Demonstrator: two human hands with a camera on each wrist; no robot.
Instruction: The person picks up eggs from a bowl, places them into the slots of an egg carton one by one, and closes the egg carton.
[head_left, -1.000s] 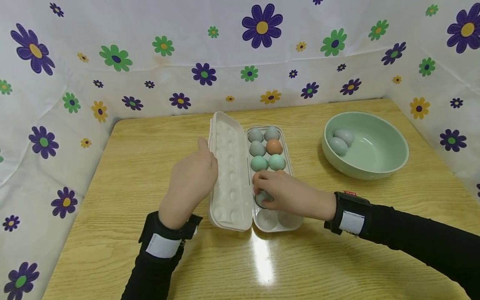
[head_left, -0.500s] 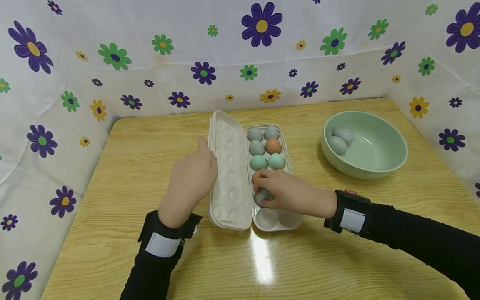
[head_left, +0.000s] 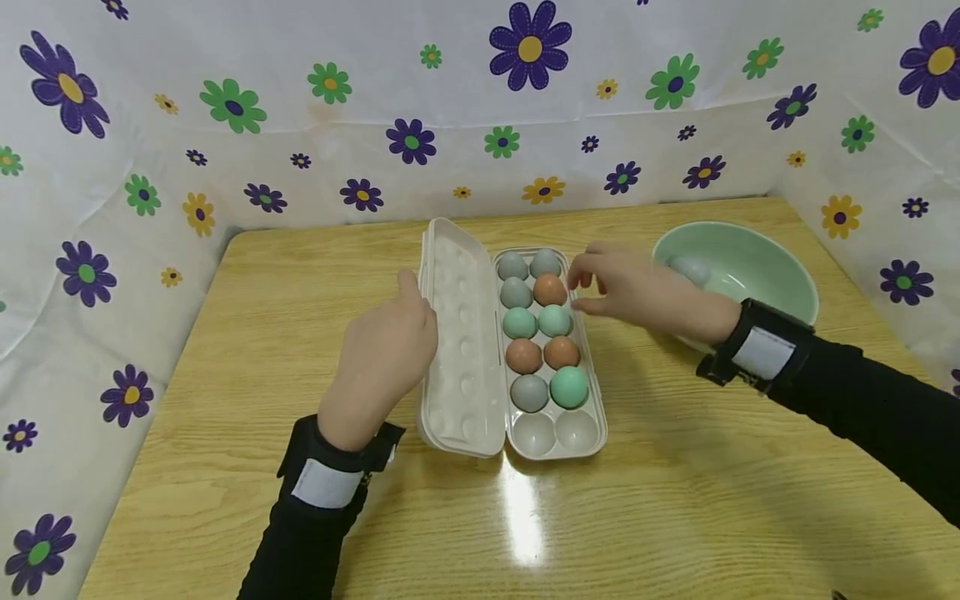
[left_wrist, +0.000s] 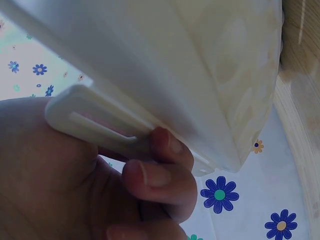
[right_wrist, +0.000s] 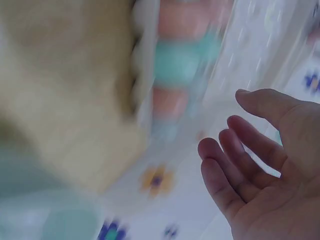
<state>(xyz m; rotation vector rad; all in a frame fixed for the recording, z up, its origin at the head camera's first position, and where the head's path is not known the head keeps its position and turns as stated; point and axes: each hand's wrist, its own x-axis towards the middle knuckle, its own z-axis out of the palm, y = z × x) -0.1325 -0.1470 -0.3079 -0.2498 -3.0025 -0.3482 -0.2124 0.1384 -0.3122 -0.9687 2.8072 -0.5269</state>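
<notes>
A white plastic egg carton (head_left: 536, 457) stands open on the table, its lid (head_left: 465, 358) raised on the left. My left hand (head_left: 382, 362) grips the lid's outer edge; in the left wrist view its curled fingers (left_wrist: 160, 175) pinch the slotted flap (left_wrist: 95, 115). Grey, brown and mint-green eggs fill the far rows, among them a grey egg (head_left: 529, 392) and a green egg (head_left: 569, 387); the nearest two cups (head_left: 555, 435) are bare. My right hand (head_left: 637, 287), holding nothing, hovers between carton and bowl with its fingers loosely bent and apart, as the right wrist view shows.
A pale green bowl (head_left: 772, 267) stands on the right, partly behind my right hand and wrist. A grey egg (head_left: 688, 268) shows inside it. Flower-printed cloth (head_left: 450, 100) walls the back and both sides of the wooden table (head_left: 300, 275).
My right hand has let go of the grey egg, which sits in its cup, and has moved right and back toward the bowl. The left hand stays on the lid.
</notes>
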